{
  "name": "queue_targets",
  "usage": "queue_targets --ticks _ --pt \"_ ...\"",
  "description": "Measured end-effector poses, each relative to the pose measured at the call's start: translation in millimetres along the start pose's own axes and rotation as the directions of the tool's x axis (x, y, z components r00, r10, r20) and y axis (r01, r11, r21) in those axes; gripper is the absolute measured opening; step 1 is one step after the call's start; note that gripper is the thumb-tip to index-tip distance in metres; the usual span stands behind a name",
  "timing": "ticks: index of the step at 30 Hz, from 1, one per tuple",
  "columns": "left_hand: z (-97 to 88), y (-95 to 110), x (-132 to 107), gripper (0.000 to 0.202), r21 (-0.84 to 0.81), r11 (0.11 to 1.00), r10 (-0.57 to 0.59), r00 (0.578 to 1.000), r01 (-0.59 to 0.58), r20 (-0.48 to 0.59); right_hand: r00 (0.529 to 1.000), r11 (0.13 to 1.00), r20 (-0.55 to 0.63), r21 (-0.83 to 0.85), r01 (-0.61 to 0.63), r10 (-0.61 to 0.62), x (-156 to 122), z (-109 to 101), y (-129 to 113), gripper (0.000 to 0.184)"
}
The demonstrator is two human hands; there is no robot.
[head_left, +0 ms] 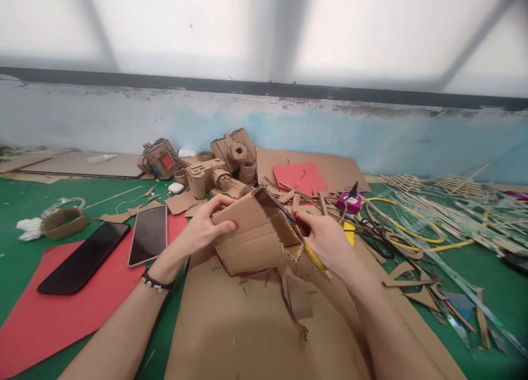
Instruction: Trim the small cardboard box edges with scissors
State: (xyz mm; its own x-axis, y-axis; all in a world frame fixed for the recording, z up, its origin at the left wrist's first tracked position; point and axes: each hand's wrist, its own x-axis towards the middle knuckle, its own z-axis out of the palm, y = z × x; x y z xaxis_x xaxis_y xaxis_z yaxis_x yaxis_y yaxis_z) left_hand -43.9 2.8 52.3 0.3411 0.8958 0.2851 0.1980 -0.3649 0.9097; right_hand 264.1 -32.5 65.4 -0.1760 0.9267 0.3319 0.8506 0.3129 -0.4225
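My left hand (pixel 212 223) grips the closed side of a tilted cardboard box (pixel 251 240), its thumb lying on the upper face. The box's open end, with rough corrugated edges, faces right. At that open edge my right hand (pixel 324 237) is closed round red-handled scissors (pixel 300 221); their blades lie against the cardboard rim and are partly hidden. A yellow measuring tape strip (pixel 315 256) shows just below the right hand. Under the box lies a large cardboard sheet (pixel 247 336), with a torn cardboard strip (pixel 291 308) on it.
Several cardboard camera models (pixel 206 176) stand at the back by the wall. Left are a black phone (pixel 84 259) and a second phone (pixel 148 234) on red paper (pixel 33 314). Right lie a purple box (pixel 350 201), a yellow cable (pixel 437 247), and cardboard scraps (pixel 421 297).
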Motion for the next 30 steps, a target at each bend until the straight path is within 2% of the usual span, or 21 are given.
queue_targets --ticks 8,14,21,25,30 --pt "3.1 6.3 -0.9 0.054 0.043 0.999 0.002 0.999 -0.004 0.036 0.999 1.000 0.041 -0.008 0.020 -0.020 -1.1 -5.6 -5.5 0.011" --pt "0.2 5.0 -2.7 0.061 0.055 0.998 -0.018 1.000 0.017 0.012 0.997 0.997 0.060 -0.064 -0.035 0.038 -0.1 -2.3 -0.5 0.018" --pt "4.5 12.2 -2.8 0.068 0.049 0.999 -0.010 0.996 0.006 0.087 0.997 0.988 0.060 0.146 0.041 -0.050 -1.5 -5.7 -14.5 0.016" --pt "5.1 13.5 -3.4 0.073 0.024 1.000 -0.018 0.994 0.016 0.104 0.994 0.978 0.052 0.193 0.080 -0.091 -0.1 -4.1 -12.9 0.015" --pt "4.4 11.4 -4.5 0.088 -0.066 0.996 -0.052 0.982 0.065 0.180 0.998 0.991 0.026 0.120 0.059 -0.062 3.2 -1.9 -4.4 0.032"
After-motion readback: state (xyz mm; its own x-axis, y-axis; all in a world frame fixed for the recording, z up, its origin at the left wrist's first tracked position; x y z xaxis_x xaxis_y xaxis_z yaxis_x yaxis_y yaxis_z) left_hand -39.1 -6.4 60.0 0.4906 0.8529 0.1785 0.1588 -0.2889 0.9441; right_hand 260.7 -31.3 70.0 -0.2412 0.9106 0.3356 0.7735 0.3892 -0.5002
